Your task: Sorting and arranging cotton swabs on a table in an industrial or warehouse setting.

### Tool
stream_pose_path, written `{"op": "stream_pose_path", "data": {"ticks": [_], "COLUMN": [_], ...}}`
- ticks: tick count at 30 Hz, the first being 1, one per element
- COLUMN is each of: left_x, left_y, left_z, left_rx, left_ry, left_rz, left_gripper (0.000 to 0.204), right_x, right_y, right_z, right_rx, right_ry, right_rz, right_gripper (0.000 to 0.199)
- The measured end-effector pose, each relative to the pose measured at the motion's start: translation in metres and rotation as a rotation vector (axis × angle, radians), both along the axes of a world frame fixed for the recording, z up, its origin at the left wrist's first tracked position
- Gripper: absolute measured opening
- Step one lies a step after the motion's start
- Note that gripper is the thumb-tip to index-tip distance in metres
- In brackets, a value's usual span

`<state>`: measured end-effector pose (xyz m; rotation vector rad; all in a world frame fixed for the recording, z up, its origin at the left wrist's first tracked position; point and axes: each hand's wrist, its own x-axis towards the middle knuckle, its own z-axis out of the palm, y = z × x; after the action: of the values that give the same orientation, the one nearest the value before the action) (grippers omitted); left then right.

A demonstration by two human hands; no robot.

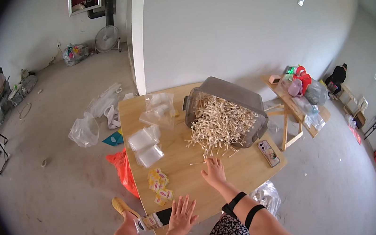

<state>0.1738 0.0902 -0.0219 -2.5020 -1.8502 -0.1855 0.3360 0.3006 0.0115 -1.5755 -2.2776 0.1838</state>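
Grey concrete floor is surrounding a light wooden table [180, 166] that is standing near a white wall. On the table a dark grey plastic bin [235, 97] is lying tilted on its side, and a big heap of thin wooden sticks [220, 125] is spilling out of its mouth onto the wood. The right hand [214, 171] is reaching to the near edge of this heap; its fingertips are pressing on a single stick [197, 163] lying apart from the heap, and I cannot tell if they are pinching it. The left hand [181, 213] is resting flat on the near table edge with fingers spread, holding nothing. Just left of it small yellow packets [159, 188] with pink marks are lying in a loose pile. Clear plastic bags [146, 146] are lying further back on the left side. A phone [268, 153] with a patterned case is lying at the right edge. An orange bag [122, 166] is hanging beside the table.
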Motion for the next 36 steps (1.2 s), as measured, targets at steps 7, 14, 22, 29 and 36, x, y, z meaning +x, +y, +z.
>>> {"op": "stream_pose_path", "data": {"ticks": [7, 14, 22, 29, 36], "left_x": [0.0, 0.006, 0.003, 0.001, 0.004], "left_y": [0.001, 0.009, 0.003, -0.001, 0.003], "left_z": [0.016, 0.022, 0.028, 0.021, 0.013], "left_rx": [-0.12, -0.159, -0.142, -0.122, -0.039], "left_ry": [-0.06, -0.023, -0.086, -0.093, -0.2], "left_rz": [0.029, 0.015, 0.046, 0.052, 0.031], "left_gripper": [0.068, 0.066, 0.065, 0.067, 0.067], "right_x": [-0.035, -0.073, -0.058, -0.017, 0.019], "right_y": [0.074, 0.117, 0.086, -0.018, -0.083], "right_z": [0.021, 0.006, -0.005, -0.015, -0.008], "right_rx": [-0.231, -0.312, -0.158, -0.085, -0.1], "right_ry": [-0.121, -0.397, -0.295, -0.114, -0.053], "right_rz": [0.059, -0.14, -0.074, 0.187, 0.366], "right_gripper": [0.068, 0.063, 0.061, 0.055, 0.057]}}
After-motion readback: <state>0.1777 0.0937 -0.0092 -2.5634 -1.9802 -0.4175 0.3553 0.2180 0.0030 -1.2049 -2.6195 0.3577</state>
